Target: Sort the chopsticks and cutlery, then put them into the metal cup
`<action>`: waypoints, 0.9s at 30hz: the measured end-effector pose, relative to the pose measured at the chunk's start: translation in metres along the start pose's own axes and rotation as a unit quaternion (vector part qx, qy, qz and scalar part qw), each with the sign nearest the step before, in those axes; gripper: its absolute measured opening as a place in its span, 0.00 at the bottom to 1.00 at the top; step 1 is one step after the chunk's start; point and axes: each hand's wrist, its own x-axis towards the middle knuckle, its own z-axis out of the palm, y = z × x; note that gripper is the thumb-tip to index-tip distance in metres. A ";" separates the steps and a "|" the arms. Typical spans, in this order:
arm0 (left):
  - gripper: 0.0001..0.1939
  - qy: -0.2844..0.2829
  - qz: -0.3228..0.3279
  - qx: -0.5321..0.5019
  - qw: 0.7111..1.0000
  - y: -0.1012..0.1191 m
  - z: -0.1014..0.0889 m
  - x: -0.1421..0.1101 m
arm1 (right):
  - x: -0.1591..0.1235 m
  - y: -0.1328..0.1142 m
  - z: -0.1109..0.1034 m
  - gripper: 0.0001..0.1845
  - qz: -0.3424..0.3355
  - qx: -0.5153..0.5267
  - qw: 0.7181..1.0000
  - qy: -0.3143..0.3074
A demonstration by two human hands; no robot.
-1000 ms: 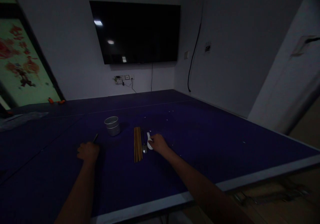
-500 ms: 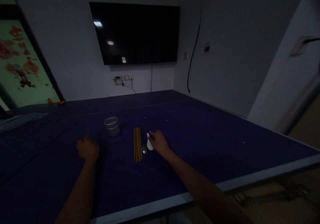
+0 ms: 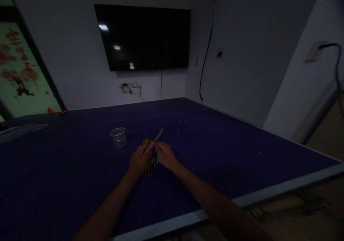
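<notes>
Over the row of utensils my left hand point(image 3: 140, 159) and my right hand point(image 3: 166, 155) meet at the fingertips. Between them a table knife point(image 3: 159, 135) points up and to the right, its lower end hidden by the fingers. Both hands look closed on it. Under my left hand lies a bundle of wooden chopsticks point(image 3: 146, 141), partly covered. A metal spoon point(image 3: 155, 162) rests beside them, mostly hidden. Of the white soup spoon point(image 3: 158, 159) only a bit shows by my right hand. To the left stands a metal mesh-like cup point(image 3: 119, 140), upright.
The purple table point(image 3: 215, 155) has a pale front edge and scattered small white specks. Clear plastic sheeting point(image 3: 24, 131) and orange objects point(image 3: 57, 111) lie at the far left. A television point(image 3: 145, 38) hangs on the wall beyond.
My left hand has moved right, from left of the cup to the utensils, bringing the table knife to my right hand. My right hand has stayed near the white spoon.
</notes>
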 end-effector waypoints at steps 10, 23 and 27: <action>0.19 -0.047 0.032 0.026 0.998 0.003 -0.002 -0.001 | -0.004 -0.012 -0.004 0.16 0.010 0.106 0.994 0.006; 0.19 0.007 0.023 0.033 0.999 -0.004 -0.011 0.007 | 0.008 0.013 -0.020 0.20 0.100 0.185 0.949 0.234; 0.12 -0.004 0.001 0.034 0.999 -0.009 -0.010 0.007 | 0.013 0.033 -0.022 0.20 0.134 0.143 0.949 0.248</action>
